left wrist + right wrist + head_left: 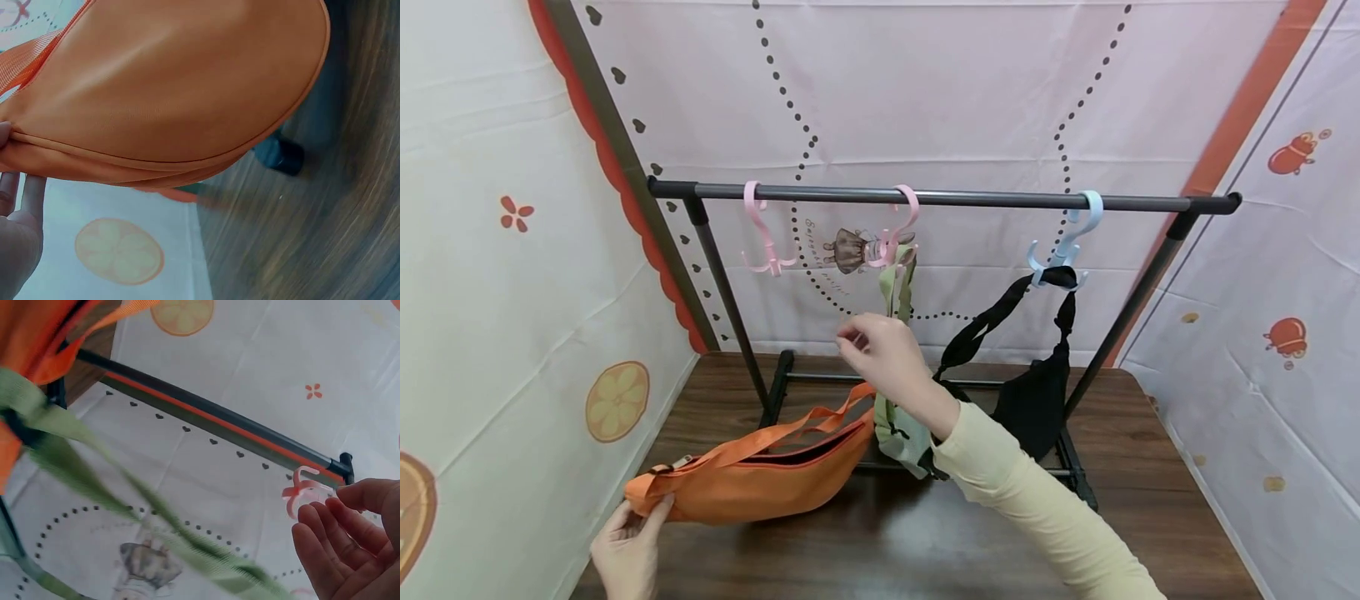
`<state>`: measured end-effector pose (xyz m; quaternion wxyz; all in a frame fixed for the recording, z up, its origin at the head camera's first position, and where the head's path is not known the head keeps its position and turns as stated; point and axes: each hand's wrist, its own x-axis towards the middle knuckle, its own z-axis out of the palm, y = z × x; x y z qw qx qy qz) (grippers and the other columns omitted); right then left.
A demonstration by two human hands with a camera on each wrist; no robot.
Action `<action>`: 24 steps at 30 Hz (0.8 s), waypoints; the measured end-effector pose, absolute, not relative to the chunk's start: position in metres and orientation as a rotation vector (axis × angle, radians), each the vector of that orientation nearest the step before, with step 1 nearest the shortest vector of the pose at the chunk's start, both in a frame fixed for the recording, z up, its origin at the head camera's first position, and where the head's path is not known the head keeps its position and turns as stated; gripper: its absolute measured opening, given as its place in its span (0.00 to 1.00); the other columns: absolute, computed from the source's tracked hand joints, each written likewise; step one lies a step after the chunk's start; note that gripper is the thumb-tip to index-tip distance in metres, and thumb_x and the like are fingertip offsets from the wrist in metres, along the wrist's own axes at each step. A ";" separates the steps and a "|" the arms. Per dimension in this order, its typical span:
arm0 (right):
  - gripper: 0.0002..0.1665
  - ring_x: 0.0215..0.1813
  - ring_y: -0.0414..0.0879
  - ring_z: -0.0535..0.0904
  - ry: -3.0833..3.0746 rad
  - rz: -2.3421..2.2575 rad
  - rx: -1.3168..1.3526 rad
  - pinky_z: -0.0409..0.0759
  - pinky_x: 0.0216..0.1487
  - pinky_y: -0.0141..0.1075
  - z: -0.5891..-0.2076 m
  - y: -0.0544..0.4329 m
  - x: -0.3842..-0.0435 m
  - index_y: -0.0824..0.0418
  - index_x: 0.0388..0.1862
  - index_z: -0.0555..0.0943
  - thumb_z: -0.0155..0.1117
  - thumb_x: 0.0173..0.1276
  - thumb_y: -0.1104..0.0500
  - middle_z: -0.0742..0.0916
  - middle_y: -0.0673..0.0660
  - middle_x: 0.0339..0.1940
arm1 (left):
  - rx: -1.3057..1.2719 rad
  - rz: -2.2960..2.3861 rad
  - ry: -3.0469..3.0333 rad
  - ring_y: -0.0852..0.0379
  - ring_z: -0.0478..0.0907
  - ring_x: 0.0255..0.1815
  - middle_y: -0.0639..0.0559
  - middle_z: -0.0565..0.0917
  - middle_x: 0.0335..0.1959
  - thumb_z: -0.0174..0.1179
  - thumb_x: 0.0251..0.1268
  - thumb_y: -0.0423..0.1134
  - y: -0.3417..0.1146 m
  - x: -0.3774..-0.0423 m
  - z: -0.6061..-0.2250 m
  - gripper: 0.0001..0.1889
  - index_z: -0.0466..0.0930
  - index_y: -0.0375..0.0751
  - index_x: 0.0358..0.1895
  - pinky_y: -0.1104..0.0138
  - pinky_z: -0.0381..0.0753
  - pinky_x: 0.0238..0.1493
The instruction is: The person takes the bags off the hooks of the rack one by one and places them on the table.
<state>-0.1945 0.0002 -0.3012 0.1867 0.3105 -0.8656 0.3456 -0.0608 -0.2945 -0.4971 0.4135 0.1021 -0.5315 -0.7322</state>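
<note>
An orange waist bag (760, 487) with its zip open sits low at the left, tilted up to the right. My left hand (628, 546) pinches its left end between thumb and fingers; in the left wrist view the bag's smooth side (169, 87) covers most of the picture. My right hand (887, 354) is in the air before the rack with loosely bent fingers and nothing in them. Behind it, a green bag (901, 433) hangs by its strap from the middle pink hook (895, 229). The left pink hook (767, 233) has bare prongs.
A black rail (842, 195) on a stand spans the brown wooden table (925, 542). At its right a black bag (1033, 400) hangs on a light blue hook (1063, 246). Printed cloth (490, 275) walls the back and both sides.
</note>
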 end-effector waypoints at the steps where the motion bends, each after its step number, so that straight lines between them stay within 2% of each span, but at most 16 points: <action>1: 0.05 0.30 0.37 0.78 -2.437 1.003 0.869 0.77 0.33 0.27 -0.305 0.004 -0.193 0.58 0.32 0.83 0.60 0.62 0.61 0.84 0.49 0.30 | 0.281 -1.833 -1.327 0.62 0.81 0.37 0.52 0.85 0.35 0.61 0.43 0.14 -0.294 -0.060 -0.493 0.18 0.77 0.19 0.44 0.79 0.78 0.34; 2: 0.04 0.29 0.37 0.78 -2.435 1.029 0.864 0.77 0.32 0.26 -0.310 0.008 -0.192 0.58 0.32 0.83 0.60 0.62 0.61 0.84 0.49 0.30 | 0.371 -1.794 -1.355 0.63 0.81 0.36 0.54 0.85 0.33 0.63 0.43 0.16 -0.292 -0.058 -0.487 0.18 0.78 0.20 0.44 0.79 0.78 0.34; 6: 0.04 0.30 0.37 0.78 -2.464 1.105 0.845 0.76 0.32 0.26 -0.327 0.019 -0.186 0.58 0.33 0.83 0.61 0.61 0.62 0.84 0.50 0.30 | 0.471 -1.741 -1.353 0.64 0.81 0.35 0.56 0.85 0.33 0.63 0.43 0.16 -0.299 -0.055 -0.482 0.19 0.78 0.22 0.44 0.81 0.77 0.33; 14: 0.03 0.30 0.38 0.79 -2.508 1.250 0.804 0.77 0.32 0.26 -0.363 0.026 -0.179 0.59 0.32 0.83 0.62 0.61 0.64 0.84 0.50 0.29 | 0.508 -1.689 -1.286 0.65 0.80 0.25 0.55 0.85 0.28 0.63 0.42 0.16 -0.316 -0.049 -0.476 0.16 0.81 0.25 0.40 0.81 0.76 0.26; 22: 0.04 0.31 0.39 0.79 -2.474 1.386 0.836 0.78 0.30 0.26 -0.398 0.020 -0.155 0.63 0.33 0.83 0.62 0.59 0.66 0.85 0.52 0.31 | 0.637 -1.668 -1.323 0.67 0.81 0.26 0.59 0.85 0.28 0.67 0.42 0.21 -0.325 -0.040 -0.467 0.19 0.81 0.30 0.44 0.82 0.75 0.27; 24: 0.04 0.31 0.39 0.80 -2.484 1.438 0.837 0.79 0.31 0.27 -0.411 0.018 -0.149 0.64 0.33 0.83 0.62 0.59 0.66 0.85 0.52 0.32 | 0.644 -1.675 -1.327 0.67 0.81 0.30 0.60 0.85 0.30 0.67 0.43 0.22 -0.327 -0.038 -0.466 0.20 0.81 0.31 0.46 0.82 0.76 0.29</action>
